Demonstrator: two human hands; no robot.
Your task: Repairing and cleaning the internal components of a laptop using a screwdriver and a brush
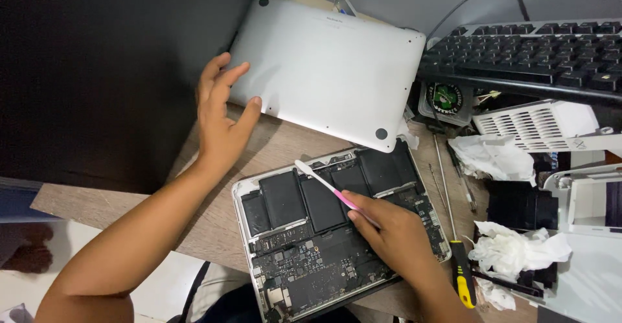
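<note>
Lowest in the frame lies the opened laptop [324, 232], its underside up, with black battery cells across the top half and the circuit board below. The right hand [395, 235] rests on it at lower centre, fingers closed around a pink-and-white brush [330, 187] whose white head points to the upper left, just over the cells. The left hand [220, 115] is at centre left, fingers spread and open, its thumb and fingertips touching the left edge of the silver cover [324, 70], which is tilted at upper centre, its lower corner close above the laptop.

Risks, as I judge them: the cover is steadied only by fingertips, so it could slip and drop onto the exposed board. The brush head sits close to the battery cells and small connectors; pressing hard or snagging there might loosen a cable or mark a cell.

Clutter crowds the right side. A yellow-handled screwdriver [461, 277] lies just beside the laptop's right edge, with crumpled tissues [512, 252] near it. A black keyboard [538, 54] fills the upper right, a white vented part [538, 125] below it. These leave little room to the right for setting the cover down.
</note>
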